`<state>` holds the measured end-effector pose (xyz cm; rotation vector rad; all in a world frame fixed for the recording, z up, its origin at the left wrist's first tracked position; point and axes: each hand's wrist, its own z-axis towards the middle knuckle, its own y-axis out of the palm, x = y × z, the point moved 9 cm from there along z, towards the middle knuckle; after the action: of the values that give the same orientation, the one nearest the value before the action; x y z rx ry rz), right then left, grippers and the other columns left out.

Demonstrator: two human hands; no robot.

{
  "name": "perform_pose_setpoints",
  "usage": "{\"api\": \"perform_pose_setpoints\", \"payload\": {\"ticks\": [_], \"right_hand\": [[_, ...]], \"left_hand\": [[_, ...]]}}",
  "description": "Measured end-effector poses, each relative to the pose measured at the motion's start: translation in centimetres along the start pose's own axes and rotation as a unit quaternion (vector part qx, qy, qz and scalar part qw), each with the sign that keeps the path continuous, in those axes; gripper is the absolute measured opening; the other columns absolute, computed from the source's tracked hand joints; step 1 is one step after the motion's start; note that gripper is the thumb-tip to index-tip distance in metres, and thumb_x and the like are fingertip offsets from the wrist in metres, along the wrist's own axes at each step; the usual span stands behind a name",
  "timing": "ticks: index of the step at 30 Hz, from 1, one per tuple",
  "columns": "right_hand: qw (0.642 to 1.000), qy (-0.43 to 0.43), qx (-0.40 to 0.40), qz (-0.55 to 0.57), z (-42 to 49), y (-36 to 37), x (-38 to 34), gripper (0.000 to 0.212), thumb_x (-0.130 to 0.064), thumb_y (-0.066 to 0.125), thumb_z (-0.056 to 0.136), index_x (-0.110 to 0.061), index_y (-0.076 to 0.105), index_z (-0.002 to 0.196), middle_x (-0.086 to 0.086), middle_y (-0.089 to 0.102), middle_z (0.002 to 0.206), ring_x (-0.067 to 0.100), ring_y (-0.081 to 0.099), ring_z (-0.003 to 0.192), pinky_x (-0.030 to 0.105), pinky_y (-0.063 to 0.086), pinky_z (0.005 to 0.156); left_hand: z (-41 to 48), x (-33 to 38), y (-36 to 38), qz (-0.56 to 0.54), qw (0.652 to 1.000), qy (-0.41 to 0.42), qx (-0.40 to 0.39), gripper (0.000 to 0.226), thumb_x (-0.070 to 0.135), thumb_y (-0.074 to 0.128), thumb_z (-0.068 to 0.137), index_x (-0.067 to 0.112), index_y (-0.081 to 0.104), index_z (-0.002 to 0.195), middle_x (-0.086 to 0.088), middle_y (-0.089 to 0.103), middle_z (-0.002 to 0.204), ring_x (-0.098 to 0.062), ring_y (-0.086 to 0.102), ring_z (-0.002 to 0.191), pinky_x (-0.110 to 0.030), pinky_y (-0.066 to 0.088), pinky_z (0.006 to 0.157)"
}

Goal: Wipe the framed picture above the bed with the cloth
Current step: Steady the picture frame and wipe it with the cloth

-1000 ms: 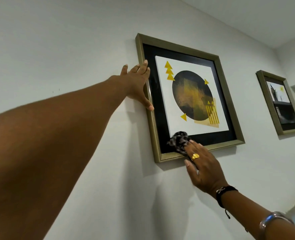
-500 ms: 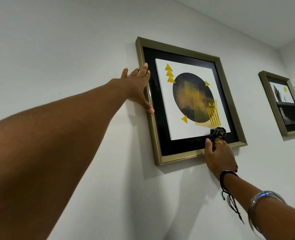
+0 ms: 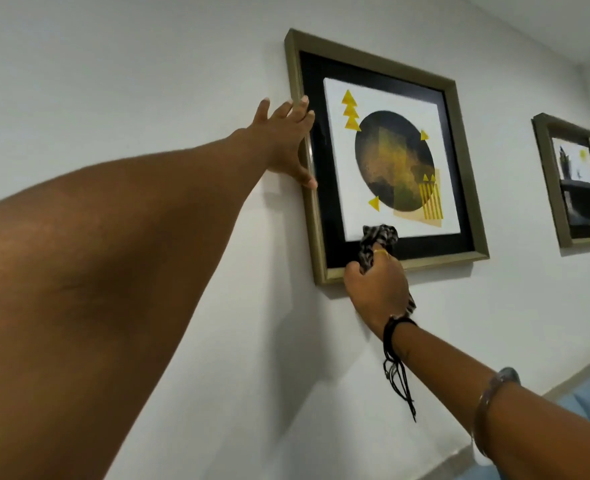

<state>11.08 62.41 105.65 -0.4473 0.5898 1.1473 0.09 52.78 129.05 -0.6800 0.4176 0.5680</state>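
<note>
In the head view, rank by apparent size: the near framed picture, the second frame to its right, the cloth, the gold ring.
1. Near framed picture, largest.
2. Second frame; it hangs farther away and is cut by the image edge, so its true size is unsure.
3. Cloth, bunched in the right hand.
4. Gold ring, smallest.

Soft, even light. The arms cast faint shadows on the wall (image 3: 113, 64). Wide-angle bending at the edges; slight motion blur.
</note>
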Motion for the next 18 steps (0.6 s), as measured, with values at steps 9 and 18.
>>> {"api": "perform_pose_setpoints", "payload": {"ticks": [9,18], "right_hand": [[0.995,0.005,-0.05,0.081,-5.9,-0.9,-6.6,0.038,-0.009,0.049,0.082,-0.004,0.064,0.116,0.017,0.068,0.116,0.035,0.062,0.107,0.031,0.049,0.084],[0.807,0.355,-0.208,0.424,-23.0,2.4,-7.6,0.023,0.013,0.044,0.077,0.0,0.061,0.083,0.018,0.065,0.083,0.025,0.07,0.069,0.041,0.061,0.069]], "left_hand": [[-17.8,2.8,3.1,-0.208,0.974,-0.053,0.076,0.089,0.054,0.055,0.084,0.015,0.015,0.153,-0.007,0.024,0.161,-0.025,0.026,0.146,-0.047,0.017,0.119],[-41.4,5.2,10.3,-0.639,0.681,-0.353,-0.049,0.045,0.04,0.052,0.095,0.011,0.053,0.131,-0.008,0.061,0.126,-0.017,0.06,0.107,-0.03,0.045,0.092]]}}
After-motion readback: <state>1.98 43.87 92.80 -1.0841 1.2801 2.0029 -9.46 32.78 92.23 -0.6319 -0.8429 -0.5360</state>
